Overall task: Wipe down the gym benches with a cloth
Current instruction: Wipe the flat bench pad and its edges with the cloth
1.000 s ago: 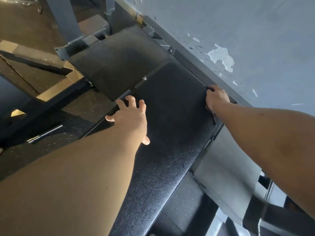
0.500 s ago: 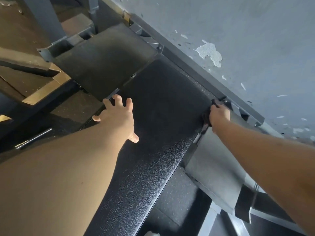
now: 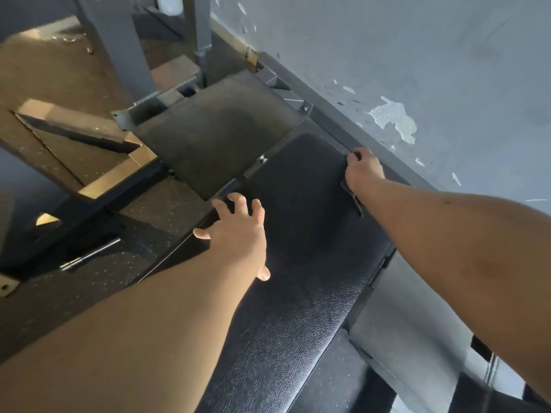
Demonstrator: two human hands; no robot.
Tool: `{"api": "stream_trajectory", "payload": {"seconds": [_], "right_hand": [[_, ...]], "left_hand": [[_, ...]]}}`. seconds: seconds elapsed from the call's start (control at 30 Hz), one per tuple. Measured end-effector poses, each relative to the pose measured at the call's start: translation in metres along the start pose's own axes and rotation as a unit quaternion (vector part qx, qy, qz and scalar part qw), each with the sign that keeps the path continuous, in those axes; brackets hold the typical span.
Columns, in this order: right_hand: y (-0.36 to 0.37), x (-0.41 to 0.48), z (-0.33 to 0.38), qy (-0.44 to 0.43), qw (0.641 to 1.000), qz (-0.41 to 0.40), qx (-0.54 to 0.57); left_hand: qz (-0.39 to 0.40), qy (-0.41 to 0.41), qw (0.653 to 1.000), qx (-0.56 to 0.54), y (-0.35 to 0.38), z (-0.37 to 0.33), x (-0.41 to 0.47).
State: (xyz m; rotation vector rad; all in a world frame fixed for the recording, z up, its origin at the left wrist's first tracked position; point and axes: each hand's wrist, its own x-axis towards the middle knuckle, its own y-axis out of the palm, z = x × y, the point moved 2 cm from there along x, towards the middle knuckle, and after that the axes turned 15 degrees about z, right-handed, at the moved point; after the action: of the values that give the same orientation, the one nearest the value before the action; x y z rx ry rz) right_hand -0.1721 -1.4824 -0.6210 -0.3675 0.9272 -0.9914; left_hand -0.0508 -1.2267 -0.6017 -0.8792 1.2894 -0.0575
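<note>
Head view, only view on record.

Task thing: the cloth (image 3: 356, 204), dark, is at 2 o'clock from frame centre, on the far-right edge of the black back pad (image 3: 298, 308). A strip of it trails out below the wrist.

Right grip (image 3: 362, 171): fingers curled tight round the cloth and over the pad's edge, next to the grey frame rail (image 3: 343, 120) along the wall (image 3: 462, 55).

Left grip (image 3: 238, 234): holds nothing. The fingers are spread, with the tips resting on the pad's left edge at 9 o'clock from centre. We read it as bracing.

Progress (judgement): the wipe is on the upper right corner of the back pad. That pad has a sheen near us, so part of it may be done, but we cannot confirm this. The seat pad (image 3: 217, 138) at 11 o'clock looks dull and greyish, so we take it as left to do. Other benches are not in view.

Containers: none we can identify. A white object (image 3: 168, 4) is cut off at 12 o'clock, and we cannot tell what it is or what it holds.
</note>
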Motion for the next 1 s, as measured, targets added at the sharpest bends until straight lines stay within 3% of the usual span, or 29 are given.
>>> {"api": "stream_trajectory", "payload": {"seconds": [0.2, 0.47, 0.6, 0.7, 0.83, 0.93, 1.0], "right_hand": [[0.036, 0.006, 0.053, -0.088, 0.995, 0.055, 0.013], [0.054, 0.028, 0.074, -0.125, 0.979, 0.092, -0.131], [0.062, 0.024, 0.078, -0.190, 0.952, 0.079, -0.225], [0.084, -0.001, 0.084, -0.270, 0.909, 0.080, -0.306], [0.110, -0.036, 0.078, -0.361, 0.868, 0.128, -0.317], [0.092, -0.041, 0.085, -0.338, 0.858, 0.193, -0.336], [0.079, -0.032, 0.095, -0.291, 0.862, 0.177, -0.375]], "left_hand": [[0.008, 0.006, 1.000, -0.006, -0.002, 0.000, -0.001], [0.010, 0.001, 1.000, -0.002, -0.001, 0.001, 0.000], [0.012, -0.002, 1.000, -0.006, -0.001, -0.001, 0.003], [0.013, -0.006, 1.000, -0.006, -0.001, -0.001, 0.002], [0.020, -0.005, 1.000, -0.017, -0.001, 0.000, 0.001], [0.019, -0.009, 1.000, -0.013, 0.000, 0.000, 0.002], [0.012, -0.006, 1.000, -0.011, 0.001, 0.000, 0.004]]}}
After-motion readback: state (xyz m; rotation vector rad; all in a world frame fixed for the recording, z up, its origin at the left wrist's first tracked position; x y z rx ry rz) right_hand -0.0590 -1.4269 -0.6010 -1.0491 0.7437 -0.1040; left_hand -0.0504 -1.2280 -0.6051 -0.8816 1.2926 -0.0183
